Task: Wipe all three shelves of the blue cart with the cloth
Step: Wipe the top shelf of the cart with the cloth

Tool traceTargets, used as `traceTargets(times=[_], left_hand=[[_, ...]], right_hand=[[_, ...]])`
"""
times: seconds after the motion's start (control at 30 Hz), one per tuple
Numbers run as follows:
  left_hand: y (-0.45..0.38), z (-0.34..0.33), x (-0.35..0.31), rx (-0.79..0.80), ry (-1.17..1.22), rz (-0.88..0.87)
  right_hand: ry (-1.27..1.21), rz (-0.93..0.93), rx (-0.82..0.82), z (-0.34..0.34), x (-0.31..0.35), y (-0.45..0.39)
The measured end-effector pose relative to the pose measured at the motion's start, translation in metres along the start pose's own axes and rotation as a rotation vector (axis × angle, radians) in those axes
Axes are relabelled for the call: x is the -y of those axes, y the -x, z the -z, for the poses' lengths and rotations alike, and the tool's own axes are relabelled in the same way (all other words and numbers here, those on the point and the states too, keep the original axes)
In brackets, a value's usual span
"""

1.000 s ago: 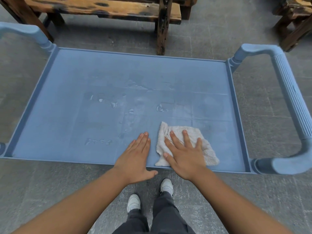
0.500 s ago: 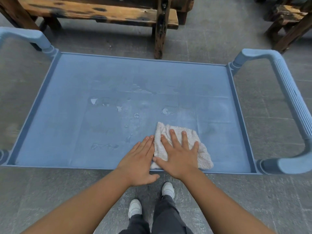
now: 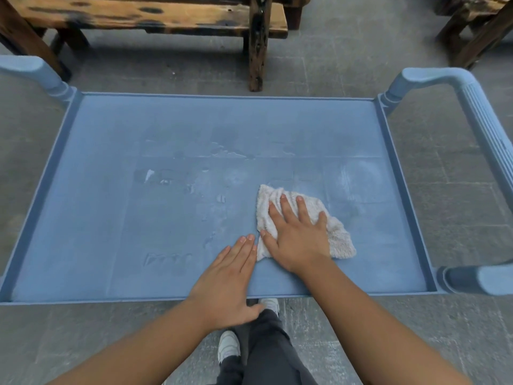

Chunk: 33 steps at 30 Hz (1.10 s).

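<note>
The blue cart [image 3: 111, 218] stood on a grey tiled floor [image 3: 458, 190], its top shelf smeared. The left hand [image 3: 230, 276] lay flat, fingers together; the right hand [image 3: 297, 237], fingers spread, pressed the cloth [image 3: 338, 237] front-right. Behind stood a wooden bench [image 3: 138, 12].

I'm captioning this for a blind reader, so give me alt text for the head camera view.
A person's right hand presses a pale cloth flat on the top shelf of a blue cart, with the left hand flat on the shelf beside it. Whitish smudges mark the shelf's middle; a wooden bench stands beyond.
</note>
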<state>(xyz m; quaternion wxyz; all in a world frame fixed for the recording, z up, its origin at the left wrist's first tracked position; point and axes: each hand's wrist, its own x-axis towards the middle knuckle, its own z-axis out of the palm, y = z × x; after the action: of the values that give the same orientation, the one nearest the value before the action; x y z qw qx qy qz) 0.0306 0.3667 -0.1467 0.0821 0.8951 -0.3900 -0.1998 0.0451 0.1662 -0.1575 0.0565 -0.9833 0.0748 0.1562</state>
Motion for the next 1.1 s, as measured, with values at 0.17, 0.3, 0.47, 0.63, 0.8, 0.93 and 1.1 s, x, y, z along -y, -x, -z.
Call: traceTargets(times=[0.17,0.3,0.47,0.63,0.8,0.93,1.1], left_hand=[[-0.002,0.008,-0.003,0.025,-0.064,0.014],[-0.004,0.008,-0.004,0.019,-0.062,0.008],[-0.005,0.010,-0.005,0.035,-0.074,0.037],[-0.012,0.013,-0.004,0.019,-0.084,0.054],[-0.020,0.015,-0.001,0.014,-0.087,0.069],[-0.026,0.016,0.002,0.020,-0.096,0.072],[-0.026,0.015,0.002,0.021,-0.083,0.067]], right_hand=[[0.005,0.014,-0.027,0.009,-0.008,-0.028],[0.004,0.010,-0.035,0.018,-0.016,-0.058],[0.010,0.048,-0.045,0.034,-0.028,-0.102],[0.013,0.085,-0.053,0.036,-0.029,-0.116],[0.005,0.119,-0.046,0.045,-0.029,-0.134],[0.003,0.134,-0.043,0.048,-0.029,-0.148],[0.012,0.135,-0.040,0.054,-0.032,-0.166]])
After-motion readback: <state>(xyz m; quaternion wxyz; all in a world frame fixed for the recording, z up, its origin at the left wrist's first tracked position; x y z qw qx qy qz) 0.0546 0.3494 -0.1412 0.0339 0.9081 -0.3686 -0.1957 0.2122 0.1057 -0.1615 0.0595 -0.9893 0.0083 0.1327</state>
